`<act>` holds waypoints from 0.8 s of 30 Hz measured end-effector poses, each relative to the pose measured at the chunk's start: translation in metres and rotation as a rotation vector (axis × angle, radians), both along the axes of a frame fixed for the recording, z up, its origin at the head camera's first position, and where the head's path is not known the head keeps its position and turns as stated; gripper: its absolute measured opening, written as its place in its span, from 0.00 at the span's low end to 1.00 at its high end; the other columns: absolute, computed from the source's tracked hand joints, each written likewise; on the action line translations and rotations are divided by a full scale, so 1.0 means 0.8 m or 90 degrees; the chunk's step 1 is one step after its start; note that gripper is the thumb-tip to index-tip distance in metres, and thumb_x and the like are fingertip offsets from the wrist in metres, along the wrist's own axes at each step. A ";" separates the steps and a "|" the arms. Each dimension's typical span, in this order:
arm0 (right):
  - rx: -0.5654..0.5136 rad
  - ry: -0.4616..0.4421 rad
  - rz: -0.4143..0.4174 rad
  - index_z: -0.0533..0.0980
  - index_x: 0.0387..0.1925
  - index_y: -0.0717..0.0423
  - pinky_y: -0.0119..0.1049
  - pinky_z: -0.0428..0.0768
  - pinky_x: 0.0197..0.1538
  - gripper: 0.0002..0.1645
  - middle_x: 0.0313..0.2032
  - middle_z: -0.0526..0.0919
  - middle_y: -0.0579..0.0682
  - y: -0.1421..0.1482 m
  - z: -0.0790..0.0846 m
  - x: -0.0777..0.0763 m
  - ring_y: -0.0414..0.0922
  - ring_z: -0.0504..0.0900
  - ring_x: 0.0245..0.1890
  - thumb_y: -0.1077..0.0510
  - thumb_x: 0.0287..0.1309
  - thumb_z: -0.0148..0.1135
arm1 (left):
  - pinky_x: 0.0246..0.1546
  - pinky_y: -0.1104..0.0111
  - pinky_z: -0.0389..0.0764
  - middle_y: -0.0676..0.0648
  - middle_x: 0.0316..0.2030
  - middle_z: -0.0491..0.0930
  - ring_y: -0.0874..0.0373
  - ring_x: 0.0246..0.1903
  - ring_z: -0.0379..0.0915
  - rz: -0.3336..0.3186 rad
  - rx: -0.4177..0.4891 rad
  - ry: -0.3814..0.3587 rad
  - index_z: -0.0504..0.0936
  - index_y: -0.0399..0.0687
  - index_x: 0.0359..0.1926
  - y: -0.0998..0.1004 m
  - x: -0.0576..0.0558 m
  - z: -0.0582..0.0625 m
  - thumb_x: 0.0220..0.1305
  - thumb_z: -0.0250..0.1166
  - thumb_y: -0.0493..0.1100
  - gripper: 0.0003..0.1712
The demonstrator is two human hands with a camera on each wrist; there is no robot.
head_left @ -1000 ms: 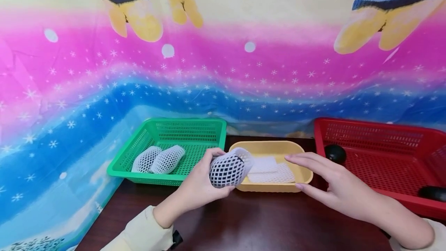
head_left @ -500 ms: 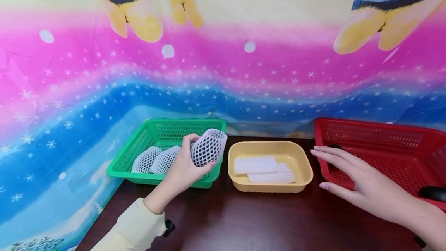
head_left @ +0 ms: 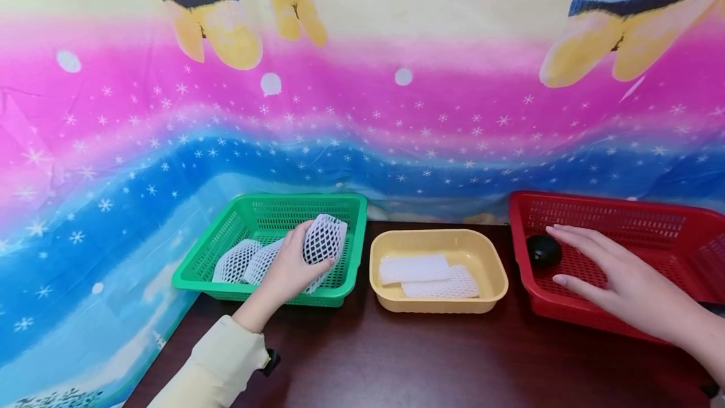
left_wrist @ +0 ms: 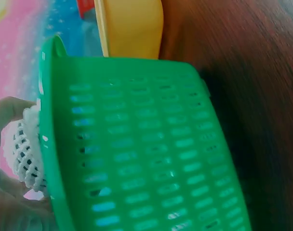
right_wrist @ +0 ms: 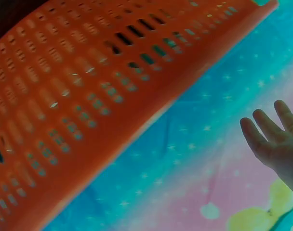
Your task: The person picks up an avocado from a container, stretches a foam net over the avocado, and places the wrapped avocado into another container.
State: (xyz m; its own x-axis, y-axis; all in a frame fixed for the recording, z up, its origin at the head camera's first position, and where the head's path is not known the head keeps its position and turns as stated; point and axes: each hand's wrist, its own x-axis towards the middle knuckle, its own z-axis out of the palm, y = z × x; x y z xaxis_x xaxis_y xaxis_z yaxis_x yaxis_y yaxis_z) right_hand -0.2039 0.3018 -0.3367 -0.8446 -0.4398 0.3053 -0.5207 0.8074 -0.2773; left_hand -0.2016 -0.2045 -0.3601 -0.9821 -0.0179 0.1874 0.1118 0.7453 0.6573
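Note:
My left hand (head_left: 283, 272) grips a dark rounded object sleeved in white foam netting (head_left: 325, 241), inside the right part of the green basket (head_left: 360, 238). The left wrist view shows the netting (left_wrist: 26, 156) behind the basket wall (left_wrist: 127, 115), pinched by fingers and thumb. Two more netted bundles, one at the left (head_left: 235, 262) and one partly behind my hand (head_left: 262, 263), lie in that basket. My right hand (head_left: 629, 276) is over the red basket (head_left: 520, 263), fingers extended and holding nothing, beside a glossy black rounded object (head_left: 544, 250).
Between the baskets stands a yellow tub (head_left: 442, 305) holding flat white foam sleeves (head_left: 415, 268). Another dark object (head_left: 716, 308) shows at the red basket's right side, partly behind my wrist. A patterned cloth (head_left: 396, 124) hangs behind the table (head_left: 430, 357).
The left hand has carried the netted object left from the tub and lowered it into the green basket. The right hand has moved right, from above the tub to over the red basket.

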 end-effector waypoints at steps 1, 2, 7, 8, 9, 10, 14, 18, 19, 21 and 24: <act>-0.002 -0.007 -0.003 0.62 0.76 0.54 0.71 0.77 0.46 0.51 0.67 0.66 0.67 0.002 -0.002 -0.003 0.69 0.68 0.61 0.49 0.57 0.77 | 0.49 0.46 0.81 0.38 0.63 0.69 0.43 0.56 0.72 0.000 -0.001 -0.005 0.59 0.44 0.76 -0.001 -0.002 -0.001 0.62 0.72 0.53 0.48; -0.004 -0.016 -0.006 0.62 0.76 0.55 0.72 0.76 0.47 0.51 0.67 0.66 0.67 0.005 -0.003 -0.007 0.70 0.67 0.61 0.49 0.57 0.77 | 0.49 0.47 0.81 0.38 0.62 0.70 0.43 0.56 0.72 0.000 -0.001 -0.010 0.60 0.44 0.76 -0.003 -0.003 -0.002 0.62 0.72 0.53 0.48; 0.001 -0.075 -0.033 0.59 0.77 0.58 0.74 0.73 0.49 0.52 0.67 0.63 0.71 0.011 -0.009 -0.025 0.73 0.65 0.63 0.43 0.61 0.73 | 0.54 0.43 0.76 0.37 0.62 0.73 0.41 0.58 0.73 0.012 -0.029 -0.043 0.60 0.43 0.76 -0.007 -0.009 -0.005 0.64 0.71 0.56 0.48; 0.002 -0.087 -0.039 0.59 0.77 0.58 0.75 0.73 0.49 0.52 0.67 0.63 0.71 0.012 -0.010 -0.029 0.74 0.64 0.63 0.42 0.61 0.72 | 0.56 0.39 0.73 0.36 0.64 0.73 0.39 0.60 0.71 0.019 -0.041 -0.050 0.60 0.44 0.76 -0.008 -0.010 -0.006 0.64 0.71 0.57 0.48; 0.004 -0.098 -0.045 0.58 0.77 0.59 0.75 0.72 0.50 0.52 0.67 0.62 0.72 0.014 -0.011 -0.033 0.75 0.64 0.63 0.41 0.62 0.71 | 0.58 0.36 0.69 0.36 0.65 0.72 0.38 0.62 0.69 0.026 -0.056 -0.055 0.60 0.44 0.76 -0.008 -0.011 -0.006 0.64 0.70 0.58 0.48; 0.006 -0.105 -0.049 0.58 0.77 0.60 0.75 0.72 0.50 0.52 0.67 0.62 0.73 0.015 -0.012 -0.036 0.75 0.64 0.63 0.41 0.63 0.71 | 0.59 0.33 0.65 0.36 0.67 0.71 0.36 0.64 0.67 0.034 -0.068 -0.062 0.60 0.45 0.76 -0.009 -0.012 -0.006 0.63 0.70 0.59 0.48; 0.002 -0.138 -0.050 0.56 0.77 0.63 0.76 0.69 0.52 0.51 0.67 0.60 0.75 0.021 -0.017 -0.049 0.77 0.62 0.62 0.42 0.66 0.68 | 0.58 0.32 0.66 0.34 0.67 0.71 0.33 0.64 0.66 0.039 -0.083 -0.083 0.61 0.46 0.77 -0.012 -0.016 -0.009 0.62 0.70 0.60 0.49; 0.002 -0.157 -0.054 0.57 0.76 0.65 0.77 0.67 0.53 0.50 0.67 0.60 0.77 0.023 -0.021 -0.061 0.78 0.63 0.62 0.43 0.67 0.67 | 0.52 0.41 0.77 0.31 0.60 0.76 0.36 0.57 0.75 0.014 -0.077 -0.113 0.59 0.42 0.77 -0.013 -0.021 -0.013 0.62 0.72 0.57 0.51; 0.004 -0.162 -0.057 0.57 0.76 0.66 0.77 0.67 0.54 0.50 0.66 0.60 0.78 0.023 -0.022 -0.063 0.78 0.63 0.62 0.43 0.67 0.67 | 0.52 0.43 0.78 0.31 0.59 0.77 0.37 0.55 0.76 0.009 -0.080 -0.122 0.58 0.41 0.77 -0.013 -0.022 -0.013 0.62 0.72 0.57 0.51; 0.006 -0.167 -0.059 0.58 0.75 0.67 0.76 0.68 0.54 0.49 0.66 0.61 0.78 0.021 -0.024 -0.068 0.78 0.63 0.62 0.42 0.67 0.67 | 0.53 0.42 0.77 0.30 0.60 0.76 0.36 0.56 0.76 0.006 -0.090 -0.135 0.57 0.39 0.77 -0.013 -0.024 -0.014 0.62 0.72 0.56 0.52; 0.012 -0.175 -0.058 0.59 0.74 0.68 0.76 0.68 0.54 0.50 0.65 0.62 0.79 0.017 -0.026 -0.075 0.78 0.63 0.62 0.40 0.67 0.66 | 0.54 0.42 0.77 0.30 0.61 0.75 0.35 0.57 0.75 0.007 -0.103 -0.148 0.56 0.38 0.77 -0.015 -0.027 -0.014 0.63 0.72 0.55 0.52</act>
